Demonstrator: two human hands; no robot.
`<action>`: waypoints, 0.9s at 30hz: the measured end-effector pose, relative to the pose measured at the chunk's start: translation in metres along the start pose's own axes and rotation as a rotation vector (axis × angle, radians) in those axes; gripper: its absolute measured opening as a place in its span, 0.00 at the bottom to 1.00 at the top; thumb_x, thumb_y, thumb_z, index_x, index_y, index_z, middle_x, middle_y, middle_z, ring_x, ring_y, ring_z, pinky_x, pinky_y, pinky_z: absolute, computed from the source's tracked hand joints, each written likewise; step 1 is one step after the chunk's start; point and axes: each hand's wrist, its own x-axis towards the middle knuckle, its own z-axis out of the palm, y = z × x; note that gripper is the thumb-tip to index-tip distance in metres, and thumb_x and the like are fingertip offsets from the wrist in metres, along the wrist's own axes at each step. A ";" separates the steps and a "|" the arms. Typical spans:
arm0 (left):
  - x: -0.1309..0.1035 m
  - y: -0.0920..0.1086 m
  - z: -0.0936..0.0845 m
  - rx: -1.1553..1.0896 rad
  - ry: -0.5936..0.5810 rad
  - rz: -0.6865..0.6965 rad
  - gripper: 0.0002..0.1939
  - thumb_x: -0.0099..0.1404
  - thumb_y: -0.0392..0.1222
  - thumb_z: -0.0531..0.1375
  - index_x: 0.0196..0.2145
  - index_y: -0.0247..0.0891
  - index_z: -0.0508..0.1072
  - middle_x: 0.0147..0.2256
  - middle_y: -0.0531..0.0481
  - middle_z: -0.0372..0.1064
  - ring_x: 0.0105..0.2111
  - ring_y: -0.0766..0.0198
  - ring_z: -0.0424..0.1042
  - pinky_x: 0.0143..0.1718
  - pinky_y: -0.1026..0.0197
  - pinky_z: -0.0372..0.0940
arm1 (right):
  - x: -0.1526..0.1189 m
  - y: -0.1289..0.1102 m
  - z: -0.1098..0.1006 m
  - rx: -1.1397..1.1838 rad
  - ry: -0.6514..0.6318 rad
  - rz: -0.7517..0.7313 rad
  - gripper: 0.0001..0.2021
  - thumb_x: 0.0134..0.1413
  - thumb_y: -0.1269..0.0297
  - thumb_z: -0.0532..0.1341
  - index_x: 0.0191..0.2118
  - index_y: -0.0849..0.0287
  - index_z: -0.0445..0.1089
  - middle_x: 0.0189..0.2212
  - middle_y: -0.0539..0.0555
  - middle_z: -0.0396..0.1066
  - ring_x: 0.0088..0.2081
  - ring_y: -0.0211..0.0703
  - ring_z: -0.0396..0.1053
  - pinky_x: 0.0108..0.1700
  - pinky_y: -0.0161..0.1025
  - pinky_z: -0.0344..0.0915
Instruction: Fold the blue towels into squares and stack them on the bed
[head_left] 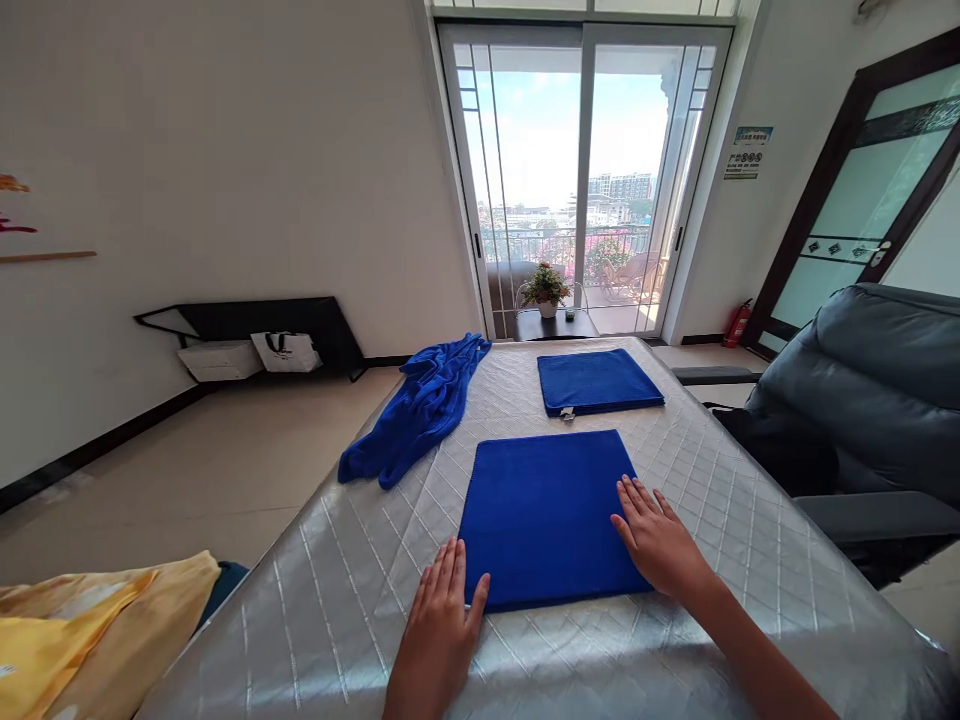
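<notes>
A blue towel (551, 520), folded into a flat rectangle, lies on the silver quilted table cover (360, 580) in front of me. My left hand (446, 610) rests at its near left corner, fingers stretched out and thumb on the cloth. On the right edge lies my right hand (652, 530), flat with its fingers extended. Neither hand grips anything. Farther back sits a folded blue stack (600, 382) with a small white tag at its front edge. A crumpled blue towel (427, 405) lies along the table's left edge.
Yellow cloths (97, 630) are at the lower left. A dark armchair (877, 390) stands close on the right. Beyond the table, a potted plant (547, 288) is on a small stand before the sliding glass door (585, 180). A black shelf (300, 330) is by the left wall.
</notes>
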 end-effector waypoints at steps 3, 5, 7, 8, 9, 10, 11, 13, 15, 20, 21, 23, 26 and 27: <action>-0.001 0.001 -0.002 -0.007 -0.006 -0.009 0.38 0.75 0.59 0.41 0.72 0.27 0.49 0.71 0.37 0.47 0.71 0.52 0.48 0.71 0.43 0.46 | 0.029 0.000 -0.005 -0.017 -0.004 0.028 0.33 0.72 0.52 0.37 0.73 0.69 0.44 0.74 0.57 0.38 0.74 0.47 0.35 0.73 0.52 0.35; -0.003 -0.002 -0.003 -0.010 -0.028 -0.025 0.39 0.75 0.59 0.40 0.72 0.29 0.48 0.72 0.39 0.46 0.71 0.53 0.47 0.71 0.43 0.46 | 0.043 0.002 0.002 -0.018 -0.013 0.080 0.34 0.72 0.52 0.37 0.73 0.71 0.42 0.74 0.59 0.37 0.74 0.48 0.35 0.73 0.51 0.36; -0.003 -0.006 -0.004 -0.010 -0.086 -0.039 0.40 0.74 0.62 0.41 0.72 0.29 0.48 0.72 0.39 0.44 0.71 0.52 0.46 0.71 0.43 0.47 | 0.050 0.004 0.013 0.004 -0.032 0.125 0.34 0.72 0.51 0.37 0.74 0.71 0.40 0.74 0.59 0.35 0.74 0.48 0.34 0.73 0.51 0.36; -0.002 -0.008 -0.006 -0.009 -0.119 -0.041 0.41 0.74 0.63 0.42 0.72 0.29 0.48 0.72 0.39 0.44 0.71 0.51 0.46 0.70 0.42 0.48 | 0.052 0.006 0.019 0.023 -0.039 0.138 0.35 0.72 0.51 0.37 0.74 0.70 0.40 0.74 0.58 0.35 0.74 0.48 0.33 0.73 0.51 0.36; 0.001 -0.007 -0.009 -0.007 -0.144 -0.036 0.43 0.73 0.64 0.43 0.72 0.28 0.48 0.72 0.38 0.44 0.71 0.50 0.45 0.70 0.42 0.49 | 0.052 0.007 0.024 0.043 -0.042 0.144 0.35 0.72 0.50 0.37 0.74 0.70 0.39 0.74 0.58 0.34 0.74 0.48 0.33 0.73 0.51 0.36; 0.006 -0.004 -0.013 -0.004 -0.159 -0.018 0.43 0.73 0.65 0.43 0.71 0.27 0.49 0.72 0.37 0.43 0.72 0.49 0.45 0.70 0.42 0.50 | 0.052 0.008 0.028 0.060 -0.039 0.143 0.35 0.72 0.50 0.37 0.74 0.69 0.39 0.74 0.57 0.33 0.74 0.47 0.32 0.73 0.51 0.35; 0.013 0.003 -0.017 -0.003 -0.161 0.013 0.44 0.73 0.65 0.43 0.71 0.26 0.49 0.72 0.36 0.42 0.72 0.49 0.44 0.70 0.42 0.49 | 0.052 0.009 0.030 0.073 -0.033 0.138 0.35 0.72 0.49 0.37 0.74 0.68 0.38 0.74 0.57 0.33 0.74 0.47 0.32 0.73 0.50 0.35; 0.032 0.029 -0.025 -0.013 -0.150 0.125 0.42 0.74 0.64 0.40 0.71 0.27 0.49 0.72 0.37 0.42 0.72 0.50 0.43 0.71 0.42 0.48 | 0.051 0.010 0.032 0.091 -0.024 0.134 0.35 0.72 0.49 0.37 0.74 0.68 0.39 0.74 0.57 0.33 0.74 0.47 0.31 0.73 0.50 0.34; 0.056 0.066 -0.030 -0.045 -0.171 0.294 0.40 0.75 0.63 0.40 0.71 0.29 0.51 0.72 0.37 0.45 0.72 0.51 0.45 0.71 0.44 0.49 | 0.051 0.010 0.032 0.094 -0.023 0.137 0.35 0.72 0.49 0.37 0.74 0.68 0.38 0.74 0.57 0.33 0.74 0.47 0.31 0.73 0.50 0.33; 0.107 0.145 -0.015 -0.075 -0.218 0.552 0.40 0.76 0.62 0.37 0.71 0.29 0.53 0.71 0.37 0.46 0.72 0.53 0.45 0.71 0.48 0.47 | 0.051 0.009 0.029 0.083 -0.016 0.137 0.35 0.72 0.50 0.37 0.74 0.68 0.39 0.74 0.57 0.34 0.74 0.47 0.32 0.73 0.50 0.32; 0.114 0.150 -0.009 -0.068 -0.204 0.545 0.40 0.76 0.62 0.37 0.71 0.28 0.53 0.71 0.36 0.46 0.72 0.53 0.44 0.72 0.48 0.46 | 0.051 0.009 0.028 0.087 -0.015 0.135 0.35 0.72 0.50 0.37 0.74 0.68 0.39 0.74 0.58 0.34 0.74 0.47 0.32 0.73 0.50 0.33; 0.124 0.147 0.001 -0.059 -0.174 0.507 0.41 0.75 0.63 0.36 0.71 0.28 0.52 0.72 0.37 0.44 0.72 0.52 0.43 0.72 0.47 0.44 | 0.050 0.009 0.027 0.097 -0.015 0.135 0.35 0.72 0.50 0.37 0.74 0.68 0.39 0.74 0.57 0.34 0.74 0.47 0.32 0.73 0.50 0.33; 0.131 0.116 0.009 -0.058 -0.163 0.440 0.42 0.74 0.65 0.37 0.71 0.30 0.51 0.72 0.38 0.44 0.72 0.52 0.43 0.72 0.46 0.44 | 0.049 0.009 0.025 0.102 -0.023 0.137 0.35 0.72 0.49 0.37 0.74 0.67 0.39 0.74 0.57 0.34 0.74 0.46 0.32 0.73 0.50 0.33; 0.131 0.101 0.009 -0.052 -0.160 0.415 0.42 0.74 0.65 0.37 0.71 0.30 0.51 0.72 0.39 0.44 0.72 0.53 0.43 0.72 0.46 0.44 | 0.049 0.009 0.024 0.098 -0.026 0.138 0.35 0.72 0.49 0.36 0.74 0.67 0.39 0.74 0.56 0.34 0.74 0.46 0.32 0.73 0.50 0.33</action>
